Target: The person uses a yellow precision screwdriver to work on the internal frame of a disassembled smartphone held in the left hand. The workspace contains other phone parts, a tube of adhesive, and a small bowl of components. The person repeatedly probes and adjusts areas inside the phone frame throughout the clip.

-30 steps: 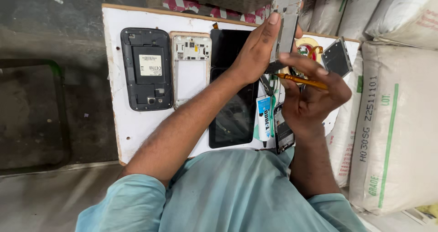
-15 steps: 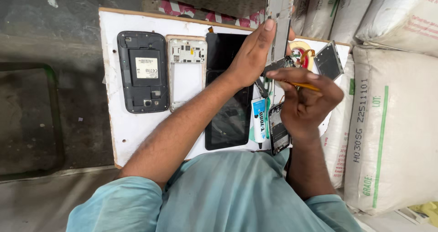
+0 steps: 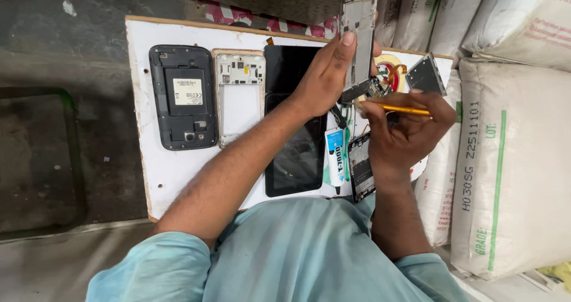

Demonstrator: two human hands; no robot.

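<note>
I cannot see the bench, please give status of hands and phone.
Left hand holds phone frame upright. Right hand holds yellow tool at its lower end. Nothing in between.

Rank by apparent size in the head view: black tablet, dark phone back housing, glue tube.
1. black tablet, partly hidden by the forearm.
2. dark phone back housing.
3. glue tube, clearly smallest.
</note>
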